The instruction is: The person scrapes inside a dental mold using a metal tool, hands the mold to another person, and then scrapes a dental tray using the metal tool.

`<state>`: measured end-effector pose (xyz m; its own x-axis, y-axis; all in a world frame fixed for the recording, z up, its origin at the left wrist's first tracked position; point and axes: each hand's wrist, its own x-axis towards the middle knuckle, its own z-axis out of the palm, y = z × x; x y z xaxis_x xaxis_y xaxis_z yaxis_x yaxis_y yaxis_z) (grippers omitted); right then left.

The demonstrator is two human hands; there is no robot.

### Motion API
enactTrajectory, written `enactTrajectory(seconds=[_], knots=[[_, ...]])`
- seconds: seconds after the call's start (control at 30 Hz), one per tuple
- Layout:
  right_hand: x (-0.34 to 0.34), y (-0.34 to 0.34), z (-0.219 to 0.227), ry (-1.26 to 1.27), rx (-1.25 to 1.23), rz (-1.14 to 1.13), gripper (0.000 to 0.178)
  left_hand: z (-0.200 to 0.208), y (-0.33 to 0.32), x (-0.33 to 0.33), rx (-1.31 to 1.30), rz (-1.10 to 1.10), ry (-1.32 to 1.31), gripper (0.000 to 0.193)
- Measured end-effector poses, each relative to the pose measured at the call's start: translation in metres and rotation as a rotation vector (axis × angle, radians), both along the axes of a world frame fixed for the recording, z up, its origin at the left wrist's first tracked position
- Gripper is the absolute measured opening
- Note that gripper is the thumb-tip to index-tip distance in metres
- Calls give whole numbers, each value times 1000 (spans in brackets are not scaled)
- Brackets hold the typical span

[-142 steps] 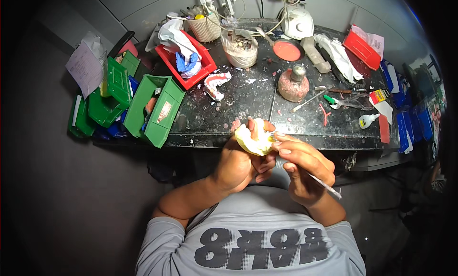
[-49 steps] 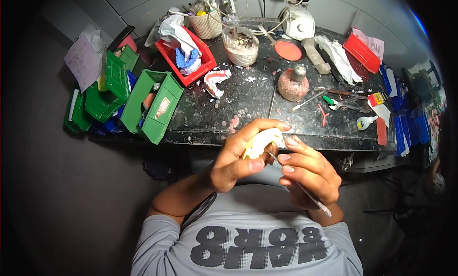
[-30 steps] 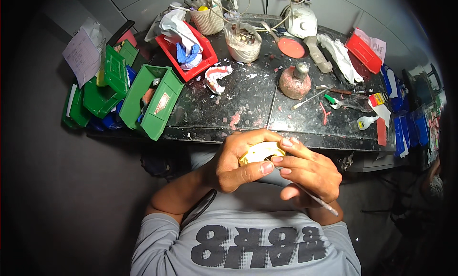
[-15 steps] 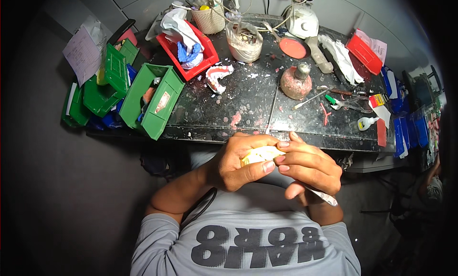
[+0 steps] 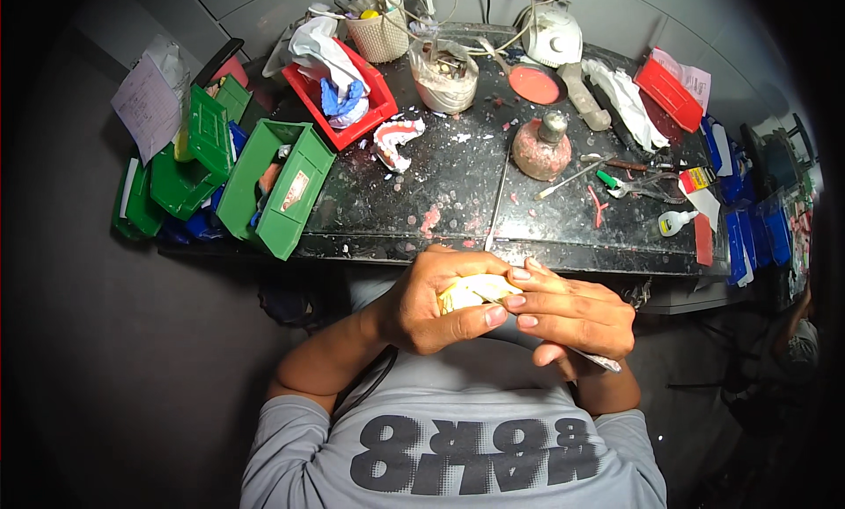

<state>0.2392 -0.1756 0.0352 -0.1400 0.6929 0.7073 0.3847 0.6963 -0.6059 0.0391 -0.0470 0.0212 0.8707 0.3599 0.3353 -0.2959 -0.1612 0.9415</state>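
Note:
Close to my body, in front of the bench edge, my left hand (image 5: pixel 427 298) is wrapped round a pale yellow plaster-like piece (image 5: pixel 466 292). Its thumb lies along the near side, and much of the piece is covered by fingers. My right hand (image 5: pixel 576 314) is closed around a slim metal hand tool (image 5: pixel 602 362), whose shiny end sticks out below the palm. The right fingertips reach the right end of the yellow piece. A thin tip shows against that piece, but the fingers hide most of the tool.
On the black bench (image 5: pixel 370 201) stand a round spirit burner (image 5: pixel 540 153), a dental cast with pink wax (image 5: pixel 398 143), a red bin (image 5: pixel 387 104) and a green bin (image 5: pixel 295 197). Pliers (image 5: pixel 647 189), a small white bottle (image 5: pixel 677 223) and a pan of pink wax (image 5: pixel 533 85) lie right.
My right hand has shifted slightly, its fingers lying flatter across the yellow piece's right end. The piece has turned a little in my left hand. The bench view has moved slightly.

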Motion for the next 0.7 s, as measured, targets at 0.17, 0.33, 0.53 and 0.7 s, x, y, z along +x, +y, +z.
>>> enactTrajectory(seconds=[0.17, 0.33, 0.53, 0.7], knots=[[1, -2, 4, 12, -28, 2, 30, -2, -2, 0, 13, -16, 5, 33], [4, 0, 5, -44, 0, 3, 26, -7, -6, 0, -211, -58, 63, 31], [2, -1, 11, -81, -3, -33, 24, -5, -4, 1, -55, -27, 27, 30], [0, -3, 12, -137, 25, -64, 29, -3, -5, 2, -90, -37, 37, 29]])
